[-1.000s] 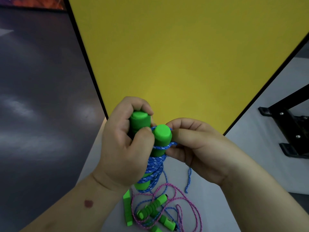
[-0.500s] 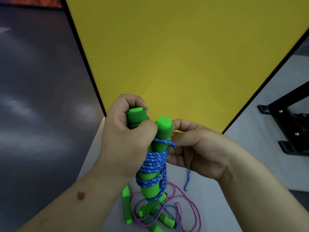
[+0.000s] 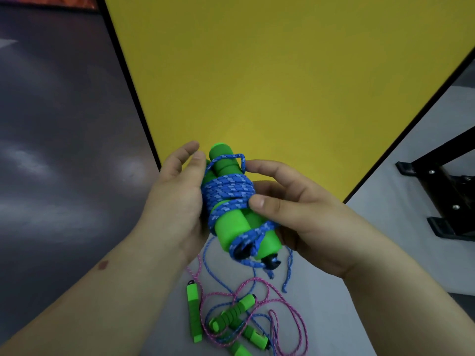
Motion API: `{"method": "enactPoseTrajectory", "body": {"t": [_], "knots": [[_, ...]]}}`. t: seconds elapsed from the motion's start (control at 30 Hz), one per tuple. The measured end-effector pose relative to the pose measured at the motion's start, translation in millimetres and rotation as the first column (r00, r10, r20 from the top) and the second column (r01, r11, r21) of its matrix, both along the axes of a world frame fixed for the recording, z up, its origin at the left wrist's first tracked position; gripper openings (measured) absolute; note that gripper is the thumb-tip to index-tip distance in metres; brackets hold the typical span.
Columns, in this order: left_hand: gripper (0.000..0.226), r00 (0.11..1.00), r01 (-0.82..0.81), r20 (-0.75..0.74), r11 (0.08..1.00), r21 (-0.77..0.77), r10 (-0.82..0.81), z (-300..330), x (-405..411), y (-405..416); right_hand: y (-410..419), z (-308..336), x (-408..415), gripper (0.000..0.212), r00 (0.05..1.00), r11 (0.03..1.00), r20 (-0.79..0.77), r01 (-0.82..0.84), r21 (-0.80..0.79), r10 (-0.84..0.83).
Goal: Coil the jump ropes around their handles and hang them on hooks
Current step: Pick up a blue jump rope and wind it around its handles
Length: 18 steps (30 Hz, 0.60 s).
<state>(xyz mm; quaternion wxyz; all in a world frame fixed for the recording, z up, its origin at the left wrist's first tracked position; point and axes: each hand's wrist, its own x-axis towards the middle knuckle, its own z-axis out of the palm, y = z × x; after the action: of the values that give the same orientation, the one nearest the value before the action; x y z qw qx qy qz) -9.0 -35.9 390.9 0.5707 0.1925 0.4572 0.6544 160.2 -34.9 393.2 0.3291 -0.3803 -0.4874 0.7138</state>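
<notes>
At six o'clock, nearest the camera, loose jump ropes are lying in a tangle on the pale grey table (image 3: 334,299): a pink rope (image 3: 288,299) is looping over and around several green foam handles (image 3: 232,316), with thin blue strands threading through the same heap. Just above that pile, toward the middle of the view, both hands are holding up a bundled rope. Two green handles (image 3: 232,224) are lying side by side, tilting with their black-capped ends toward six o'clock and their rounded tops toward twelve, and the blue rope (image 3: 227,188), flecked with white, is wrapping tightly around their middle in many turns, with a looser loop crossing the top end and another crossing the lower end. The left hand (image 3: 177,196) is cradling the bundle from nine o'clock, fingers straight and relaxed against it. The right hand (image 3: 305,214) is gripping it from three o'clock, thumb pressing on the coils and fingers curling behind. A loose blue tail is dangling toward the table. Farther off, a yellow panel (image 3: 282,73) is filling twelve o'clock, and a black metal frame (image 3: 442,191) is standing at three o'clock.
</notes>
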Motion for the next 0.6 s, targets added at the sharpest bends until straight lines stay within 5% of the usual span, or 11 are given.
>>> {"method": "enactPoseTrajectory", "body": {"t": [0.07, 0.1, 0.2, 0.3, 0.37, 0.43, 0.5, 0.6], "knots": [[0.033, 0.989, 0.099, -0.111, 0.995, -0.008, -0.099, -7.3, 0.1, -1.0, 0.4, 2.0, -3.9, 0.034, 0.994, 0.993, -0.026, 0.102, -0.058, -0.104], [0.035, 0.946, 0.161, -0.288, 0.987, 0.011, -0.151, -11.2, -2.4, -2.2, 1.0, 3.1, -5.5, 0.029, 0.988, 0.984, -0.019, 0.149, -0.098, -0.151], [0.039, 0.580, 0.465, -0.794, 0.875, 0.135, -0.185, -10.0, -15.5, -9.5, 3.0, 4.0, -4.1, 0.025, 0.965, 0.946, 0.014, 0.259, -0.196, -0.261], [0.052, 0.421, 0.757, -0.823, 0.647, 0.089, -0.380, -4.0, -20.9, -17.5, 5.1, 2.5, -0.5, 0.023, 0.944, 0.921, 0.060, 0.331, -0.207, -0.326], [0.055, 0.349, 0.773, -0.856, 0.634, 0.032, -0.382, -5.8, -18.2, -18.3, 3.2, 4.3, -0.3, 0.022, 0.943, 0.919, 0.068, 0.334, -0.212, -0.327], [0.043, 0.351, 0.668, -0.895, 0.744, 0.032, -0.277, -10.8, -13.3, -15.8, 2.4, 5.1, -1.3, 0.030, 0.950, 0.919, 0.081, 0.314, -0.238, -0.303], [0.026, 0.453, 0.537, -0.863, 0.842, 0.063, -0.224, -12.2, -12.4, -11.8, 5.4, 4.3, 0.1, 0.037, 0.940, 0.920, 0.135, 0.335, -0.205, -0.312], [0.018, 0.495, 0.433, -0.838, 0.901, 0.009, -0.230, -12.7, -15.3, -8.5, 8.8, 6.0, 7.3, 0.039, 0.881, 0.911, 0.235, 0.381, 0.161, -0.410]]}}
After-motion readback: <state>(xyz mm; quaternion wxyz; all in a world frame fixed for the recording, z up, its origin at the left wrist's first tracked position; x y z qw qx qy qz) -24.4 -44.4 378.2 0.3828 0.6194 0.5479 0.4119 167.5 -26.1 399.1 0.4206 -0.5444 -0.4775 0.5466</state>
